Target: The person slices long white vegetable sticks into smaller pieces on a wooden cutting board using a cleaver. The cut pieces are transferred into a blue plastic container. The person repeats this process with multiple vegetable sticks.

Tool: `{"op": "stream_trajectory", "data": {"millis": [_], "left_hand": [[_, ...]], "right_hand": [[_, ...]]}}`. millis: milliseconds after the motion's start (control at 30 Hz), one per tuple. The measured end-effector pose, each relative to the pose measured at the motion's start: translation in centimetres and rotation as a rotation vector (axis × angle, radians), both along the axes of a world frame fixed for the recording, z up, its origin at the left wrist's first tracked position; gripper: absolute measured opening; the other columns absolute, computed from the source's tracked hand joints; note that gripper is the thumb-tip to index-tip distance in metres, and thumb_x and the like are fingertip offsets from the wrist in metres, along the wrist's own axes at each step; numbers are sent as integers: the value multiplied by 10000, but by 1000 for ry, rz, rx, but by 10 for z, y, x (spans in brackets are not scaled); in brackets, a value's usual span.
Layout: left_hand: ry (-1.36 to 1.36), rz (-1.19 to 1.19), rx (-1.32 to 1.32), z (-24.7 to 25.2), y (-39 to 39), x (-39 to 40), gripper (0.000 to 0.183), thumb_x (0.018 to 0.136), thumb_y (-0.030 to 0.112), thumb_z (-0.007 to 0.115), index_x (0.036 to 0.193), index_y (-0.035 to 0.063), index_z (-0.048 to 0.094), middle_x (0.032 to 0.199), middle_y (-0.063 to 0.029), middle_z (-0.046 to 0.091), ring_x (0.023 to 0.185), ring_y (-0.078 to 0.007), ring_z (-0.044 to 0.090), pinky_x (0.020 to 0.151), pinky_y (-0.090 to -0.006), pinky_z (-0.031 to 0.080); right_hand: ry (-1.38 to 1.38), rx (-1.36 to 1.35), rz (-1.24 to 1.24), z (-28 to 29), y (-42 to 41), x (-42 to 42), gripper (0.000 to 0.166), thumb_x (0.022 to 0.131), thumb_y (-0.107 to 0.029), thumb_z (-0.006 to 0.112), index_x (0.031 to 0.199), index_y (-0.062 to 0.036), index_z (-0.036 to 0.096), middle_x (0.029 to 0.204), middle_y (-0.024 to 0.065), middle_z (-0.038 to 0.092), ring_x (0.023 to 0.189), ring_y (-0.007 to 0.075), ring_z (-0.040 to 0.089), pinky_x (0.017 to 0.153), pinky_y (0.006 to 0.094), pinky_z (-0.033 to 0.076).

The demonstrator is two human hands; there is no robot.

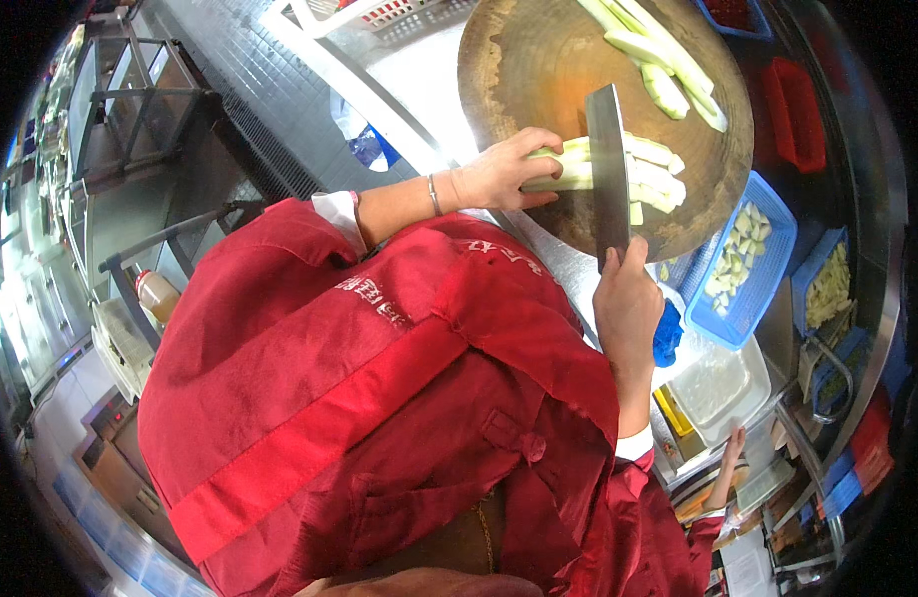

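On a round wooden chopping block [533, 89] lies a bundle of pale green peeled stalks [571, 166]. My left hand [515, 170] presses on the near-left end of the bundle with bent fingers. My right hand [629, 302] grips the handle of a cleaver [608, 160], whose broad blade crosses the bundle. Pale pieces [655, 175] of the stalks lie to the right of the blade. More long peeled stalks [664, 56] rest at the upper right of the block. The blade hides the point where it meets the stalks.
Beside the block, a blue plastic basket [774, 276] holds cut pale chunks, with a blue cloth [666, 336] near it. A clear plastic tray [720, 395] stands below. At right are a red basket [796, 116] and another blue basket [802, 280]. Another person's hand [733, 448] shows lower right.
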State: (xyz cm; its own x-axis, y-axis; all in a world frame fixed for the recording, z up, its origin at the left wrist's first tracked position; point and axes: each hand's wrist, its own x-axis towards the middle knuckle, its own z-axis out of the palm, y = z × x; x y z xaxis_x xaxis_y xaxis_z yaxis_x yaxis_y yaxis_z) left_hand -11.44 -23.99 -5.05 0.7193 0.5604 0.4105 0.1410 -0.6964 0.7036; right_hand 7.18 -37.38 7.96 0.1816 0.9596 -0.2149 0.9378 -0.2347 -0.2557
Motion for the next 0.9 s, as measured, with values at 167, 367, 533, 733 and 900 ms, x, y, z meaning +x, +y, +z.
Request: {"op": "stream_trajectory", "data": {"millis": [167,367,533,733,900], "left_hand": [[-25,2,27,-1,-2,0,368,702,118,789,991,109,561,1163,-118,476,1078,-333,508,913,-405,454],[-28,6,16,-2,-2,3,362,704,102,780,990,108,559,1166,-118,476,1079,-334,512,913,-403,456],[-47,18,13,1,-4,4,355,707,84,775,990,99,561,1173,-119,479,1091,-338,510,917,-403,461],[-41,-7,77,4,-2,8,316,718,71,752,964,78,554,1140,-126,489,1104,-352,502,901,-419,471],[-34,-3,36,6,-1,8,317,725,60,761,967,66,556,1133,-127,507,1084,-341,520,898,-409,466]], "right_hand": [[-82,21,24,-13,3,12,179,935,-153,516,1052,-23,476,644,182,641,561,374,640,492,453,507],[-81,4,80,-13,1,16,178,937,-158,506,1057,-31,474,679,188,650,572,376,642,502,463,508],[-18,-3,3,4,-4,9,165,945,-173,497,1039,-43,458,697,185,654,603,395,642,533,479,511],[26,-11,54,6,-15,0,129,948,-170,493,991,-59,442,684,176,644,588,383,637,508,473,506],[-22,-14,109,-1,-21,3,181,938,-158,507,1069,-45,456,676,165,641,547,352,637,471,448,509]]}}
